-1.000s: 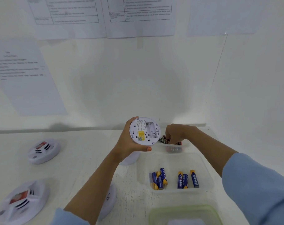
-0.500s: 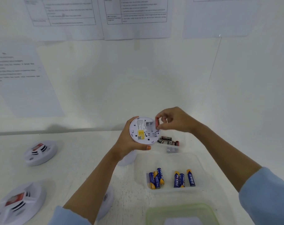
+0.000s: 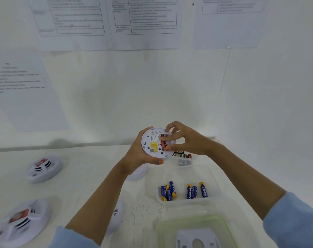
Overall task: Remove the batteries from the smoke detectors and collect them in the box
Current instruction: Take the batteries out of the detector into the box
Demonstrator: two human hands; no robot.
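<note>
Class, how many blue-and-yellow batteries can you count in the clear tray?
6: a left cluster of three and a right row of three in the clear tray. The cluster overlaps, so another may be hidden.

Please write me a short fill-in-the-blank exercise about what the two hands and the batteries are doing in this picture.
1. The left hand holds the round white smoke detector raised above the white table, its ____ side facing the camera.
2. The right hand has its fingertips on a ____ battery in the detector's compartment.
3. Blue-and-yellow batteries lie in the clear plastic ____.

Missing words: back; red; box
</note>
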